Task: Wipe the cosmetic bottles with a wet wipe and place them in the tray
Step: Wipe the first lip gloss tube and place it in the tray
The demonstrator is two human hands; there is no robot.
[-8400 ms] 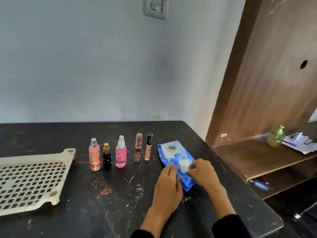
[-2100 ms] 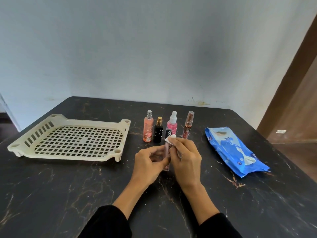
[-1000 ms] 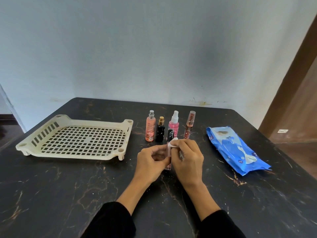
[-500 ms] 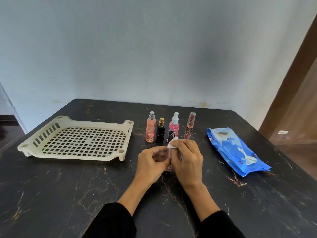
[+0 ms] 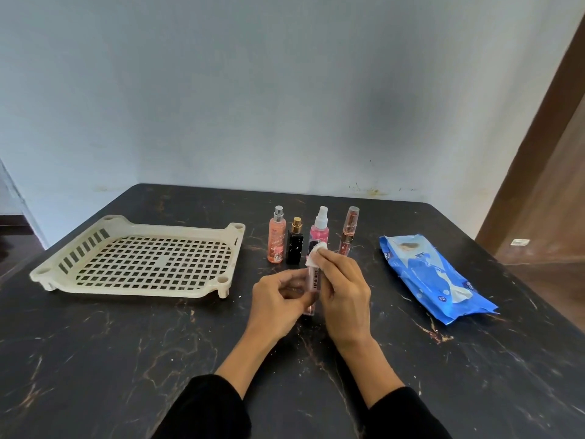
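The slim pink tube (image 5: 311,288) is held upright just above the desk (image 5: 126,359), between both hands in front of the bottle row. Over the last half second the folded wet wipe (image 5: 315,254) has crept up to the tube's cap end, more of it showing than before; the tube itself has barely shifted. The right hand (image 5: 343,289) pinches the wipe round the tube's top, while the left hand (image 5: 278,301) grips the lower body with curled fingers. Wiping looks nearly finished on this first item. The four standing bottles (image 5: 294,240) wait untouched, and the cream tray (image 5: 148,261) to the left holds nothing yet.
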